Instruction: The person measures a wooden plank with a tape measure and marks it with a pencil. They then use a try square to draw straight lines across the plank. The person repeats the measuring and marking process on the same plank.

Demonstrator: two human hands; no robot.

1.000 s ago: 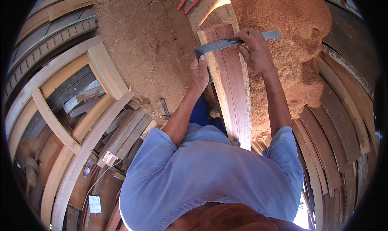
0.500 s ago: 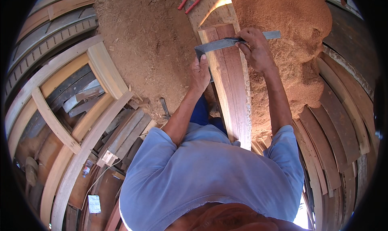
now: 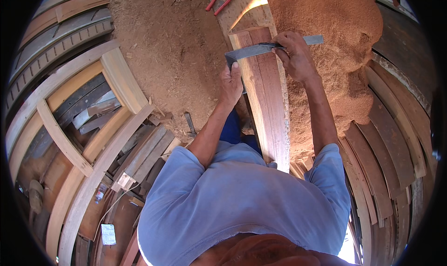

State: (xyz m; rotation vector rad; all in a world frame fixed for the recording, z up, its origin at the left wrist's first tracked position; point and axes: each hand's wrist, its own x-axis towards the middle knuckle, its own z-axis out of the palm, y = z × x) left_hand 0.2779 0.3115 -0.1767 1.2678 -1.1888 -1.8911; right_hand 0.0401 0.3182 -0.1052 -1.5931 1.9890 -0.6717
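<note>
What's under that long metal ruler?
Under the metal ruler lies a wooden beam, with sawdust below its right end. The wood directly beneath the metal is covered, so any marks there can't be seen.

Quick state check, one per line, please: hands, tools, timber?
Left hand: closed on the metal square, near its corner
Right hand: pinching the dark slim tool
Metal square: laid across the beam
Dark slim tool: at the square's blade
Beam: lying on the plank
Pliers: handles spread

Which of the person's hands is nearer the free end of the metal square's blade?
Right. The right hand, holding a thin dark tool, is just left of that free end; the left hand holds the metal square at its opposite, cornered end.
</note>
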